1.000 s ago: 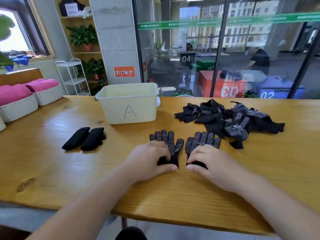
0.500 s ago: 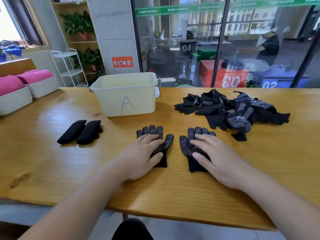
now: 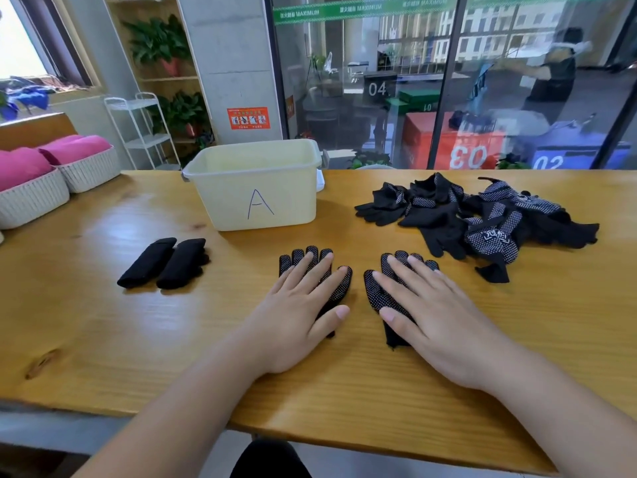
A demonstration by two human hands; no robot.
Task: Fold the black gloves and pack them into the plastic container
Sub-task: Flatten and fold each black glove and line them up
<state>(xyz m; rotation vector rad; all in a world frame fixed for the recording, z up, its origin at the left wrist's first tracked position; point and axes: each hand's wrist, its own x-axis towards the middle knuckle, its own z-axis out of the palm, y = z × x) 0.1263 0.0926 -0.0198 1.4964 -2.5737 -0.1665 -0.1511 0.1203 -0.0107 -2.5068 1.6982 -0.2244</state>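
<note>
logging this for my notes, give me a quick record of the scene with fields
left hand: flat, fingers straight, pressing on the left glove
right hand: flat, fingers straight, pressing on the right glove
pair layout: side by side, apart, dotted side up, unfolded
plastic container: marked A, behind the hands, bottom out of sight
folded gloves: two bundles, touching, on the table left of the hands
glove pile: loose heap, right of the container
</note>
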